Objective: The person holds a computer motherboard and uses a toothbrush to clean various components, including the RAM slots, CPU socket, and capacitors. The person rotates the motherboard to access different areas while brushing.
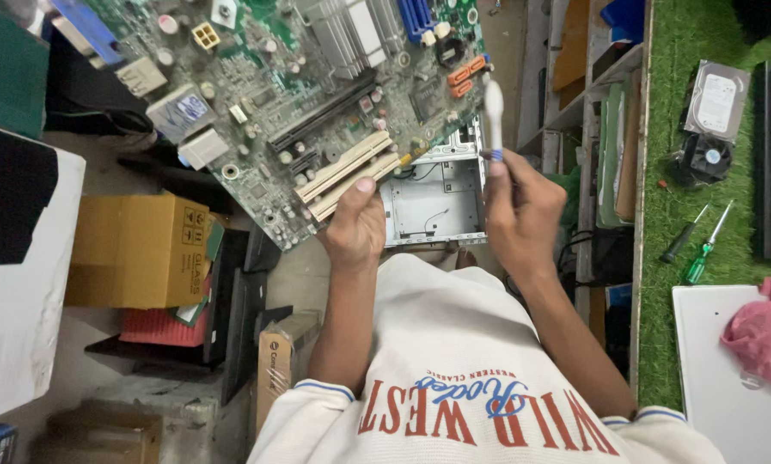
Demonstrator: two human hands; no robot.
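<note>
Left hand (355,225): grips the lower edge of the circuit board (291,94), thumb pressed flat on the cream slots (351,172), the other fingers hidden behind the board, which keeps the component side tilted toward the head camera.
Right hand (523,206): fingers curled together around the handle of a white brush (494,112), held upright with its tip near the board's right edge, beside the 2 orange connectors (465,76).
Circuit board: held in the air above an open metal computer case (433,193) that lies on the floor, clear of the clutter.
Floor, left: a yellow cardboard box (136,249) and dark flat panels, stacked.
Bench, right: green mat (686,172) carrying 2 screwdrivers (695,245), a hard drive (716,99), a small fan (708,157) and a pink cloth (764,331), all within arm's reach.
</note>
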